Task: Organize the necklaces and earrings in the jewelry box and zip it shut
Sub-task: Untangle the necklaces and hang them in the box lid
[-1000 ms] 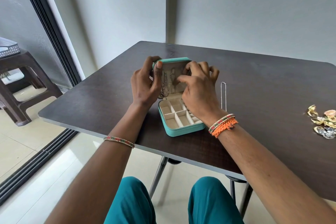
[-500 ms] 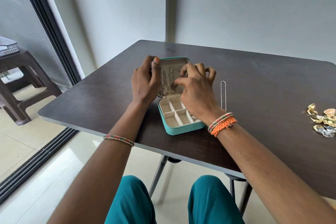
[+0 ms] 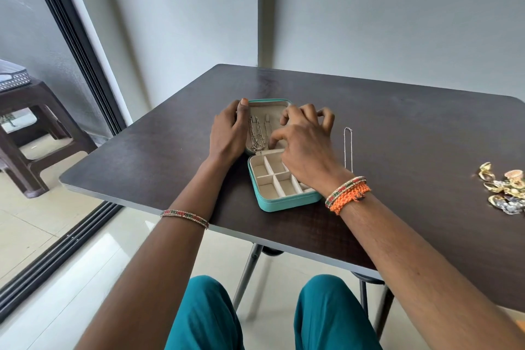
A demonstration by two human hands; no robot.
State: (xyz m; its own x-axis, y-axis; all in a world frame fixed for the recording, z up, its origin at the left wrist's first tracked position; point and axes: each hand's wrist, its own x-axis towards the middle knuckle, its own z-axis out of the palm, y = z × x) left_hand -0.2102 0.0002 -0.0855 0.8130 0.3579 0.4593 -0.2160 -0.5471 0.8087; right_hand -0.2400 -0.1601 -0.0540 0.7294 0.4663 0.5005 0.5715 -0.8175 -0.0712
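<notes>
Teal jewelry box (image 3: 287, 203) open at frame centre on tabletop (image 3: 397, 136); left hand (image 3: 228, 133) grips the lid's left edge, right hand (image 3: 305, 148) curled over hanging necklaces (image 3: 257, 133), whether pinching unclear; earrings (image 3: 505, 190) far right.

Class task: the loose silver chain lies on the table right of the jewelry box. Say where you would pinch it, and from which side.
Pinch the silver chain at its far looped end, from above. It lies flat, folded and straight, so lifting there should let both strands hang untangled.
</notes>
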